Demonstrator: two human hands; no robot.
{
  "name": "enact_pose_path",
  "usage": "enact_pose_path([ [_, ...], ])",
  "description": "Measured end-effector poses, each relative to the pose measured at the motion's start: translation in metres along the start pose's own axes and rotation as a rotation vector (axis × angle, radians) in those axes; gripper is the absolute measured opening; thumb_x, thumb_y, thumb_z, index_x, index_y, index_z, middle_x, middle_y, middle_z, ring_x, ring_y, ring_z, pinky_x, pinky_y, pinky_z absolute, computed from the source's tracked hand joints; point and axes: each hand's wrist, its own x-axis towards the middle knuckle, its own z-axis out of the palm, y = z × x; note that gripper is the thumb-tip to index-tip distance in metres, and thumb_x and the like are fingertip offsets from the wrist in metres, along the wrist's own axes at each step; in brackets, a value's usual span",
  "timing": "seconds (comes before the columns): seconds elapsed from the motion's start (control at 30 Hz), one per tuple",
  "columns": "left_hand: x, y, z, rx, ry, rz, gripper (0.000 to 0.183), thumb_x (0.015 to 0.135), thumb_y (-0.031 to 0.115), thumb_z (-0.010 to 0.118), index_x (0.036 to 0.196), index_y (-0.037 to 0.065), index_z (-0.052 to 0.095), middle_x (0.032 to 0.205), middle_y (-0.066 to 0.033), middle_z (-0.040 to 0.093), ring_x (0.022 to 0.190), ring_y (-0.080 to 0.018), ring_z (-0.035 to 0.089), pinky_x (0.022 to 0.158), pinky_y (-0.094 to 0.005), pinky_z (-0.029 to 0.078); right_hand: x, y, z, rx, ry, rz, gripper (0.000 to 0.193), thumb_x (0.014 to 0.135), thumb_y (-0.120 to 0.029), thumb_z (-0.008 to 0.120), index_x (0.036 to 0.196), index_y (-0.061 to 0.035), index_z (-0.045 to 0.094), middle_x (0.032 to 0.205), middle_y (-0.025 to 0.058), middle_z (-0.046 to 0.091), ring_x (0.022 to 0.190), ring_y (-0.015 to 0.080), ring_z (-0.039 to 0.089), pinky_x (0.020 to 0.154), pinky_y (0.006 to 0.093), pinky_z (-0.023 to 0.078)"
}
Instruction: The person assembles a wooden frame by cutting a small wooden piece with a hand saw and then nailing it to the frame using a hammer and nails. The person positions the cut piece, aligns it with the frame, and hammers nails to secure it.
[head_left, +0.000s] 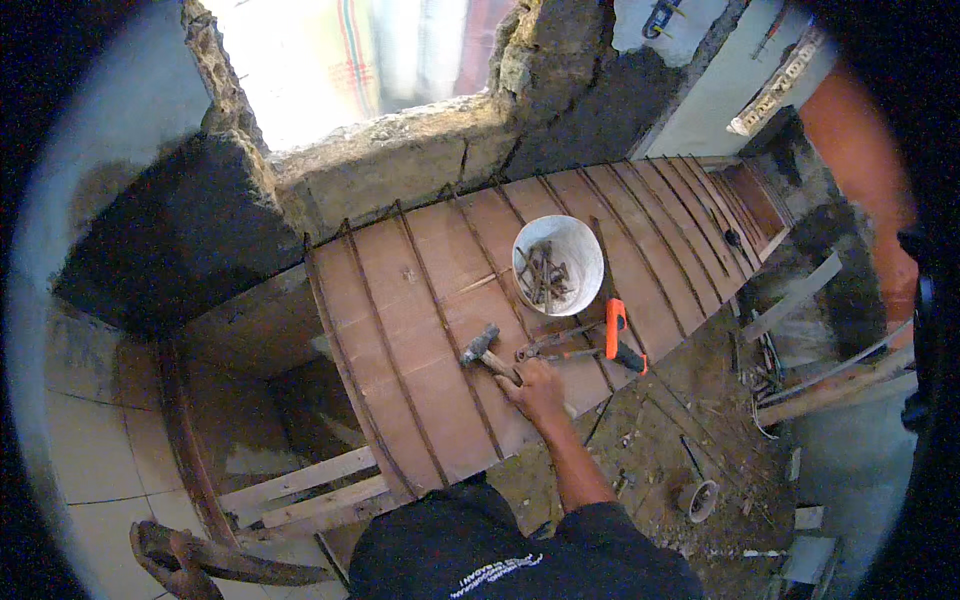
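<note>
Near the middle, my right hand is closed round the wooden handle of a hammer. Its metal head lies over the plywood panel, pointing up and left. Just beyond that hand are pincers with worn, partly orange handles. Beside them lies a saw with an orange and black handle. A white bucket stands farther off, holding short rusty metal pieces. At the dark lower left rim, my left hand appears wrapped round a brown piece of wood; its fingers show poorly.
Rusty rebars cross the panel in parallel rows. Behind it stands a broken wall with a bright opening. Wooden battens edge a gap at left. Rubble, a small pail and planks lie on the right.
</note>
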Motion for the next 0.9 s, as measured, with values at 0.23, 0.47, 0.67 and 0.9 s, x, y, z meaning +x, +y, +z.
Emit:
enact_pose_path([
  [0.23,-0.006,0.022,-0.008,0.274,0.144,0.036,0.052,0.096,0.013,0.066,0.143,0.002,0.045,0.141,-0.0146,0.053,0.128,-0.0245,0.053,0.107,-0.0372,0.044,0.119,0.039,-0.054,0.122,0.206,0.286,0.024,0.089,-0.027,0.066,0.090,-0.0047,0.072,0.088,0.0201,0.071,0.080,0.0394,0.070,0.070,0.0464,0.055],
  [0.47,-0.021,0.089,0.008,0.372,0.538,0.465,0.059,0.080,0.042,0.085,0.115,0.000,0.062,0.109,-0.0133,0.063,0.097,-0.0257,0.061,0.087,-0.0418,0.053,0.236,0.160,0.002,-0.062,-0.235,0.234,0.025,0.077,-0.019,0.076,0.090,0.0022,0.071,0.097,0.0272,0.070,0.093,0.0444,0.068,0.080,0.0524,0.054],
  [0.67,-0.028,0.069,-0.044,0.419,0.758,0.278,0.028,0.090,0.022,0.072,0.106,-0.001,0.069,0.106,-0.0136,0.069,0.101,-0.0275,0.064,0.094,-0.0418,0.051,0.240,0.182,0.055,0.023,-0.154,0.147,0.031,0.073,-0.007,0.069,0.104,-0.0004,0.071,0.103,0.0220,0.071,0.097,0.0372,0.067,0.089,0.0441,0.052],
  [0.9,-0.046,0.042,-0.033,-0.091,0.974,-0.047,0.040,0.091,0.027,0.070,0.117,0.000,0.058,0.112,-0.0128,0.061,0.107,-0.0256,0.059,0.094,-0.0419,0.051,0.221,0.098,-0.048,0.460,0.423,0.191,0.034,0.095,-0.015,0.061,0.126,-0.0030,0.064,0.105,0.0103,0.072,0.090,0.0216,0.067,0.082,0.0334,0.054],
])
